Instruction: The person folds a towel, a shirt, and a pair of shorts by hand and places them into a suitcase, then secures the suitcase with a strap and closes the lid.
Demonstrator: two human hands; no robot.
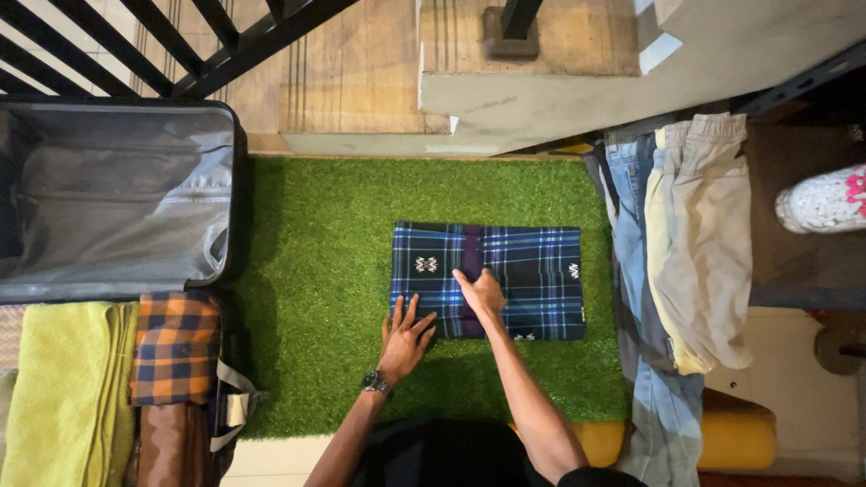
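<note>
On the green turf mat [325, 271], seen from the head camera, a folded blue plaid cloth [528, 271] is lying flat near the mat's middle, and both hands are pressing on it. The left hand [406, 335], wearing a wristwatch [376, 383], is lying palm down with its fingers spread wide across the cloth's near left corner, gripping nothing. The right hand [481, 290] is resting flat just right of it, fingers together and pointing toward the dark centre band of the cloth, also holding nothing.

Left of the mat, an open suitcase [117, 198] is showing its grey lining, and below that lining a yellow-green towel [63, 388] and an orange checked garment [176, 347] are sitting packed side by side. Right of the mat, blue jeans [631, 271] and beige trousers [708, 252] are lying stretched out in a row, touching its edge. Farther right of the mat, a white and pink shoe [825, 200] is showing at the frame's border.
</note>
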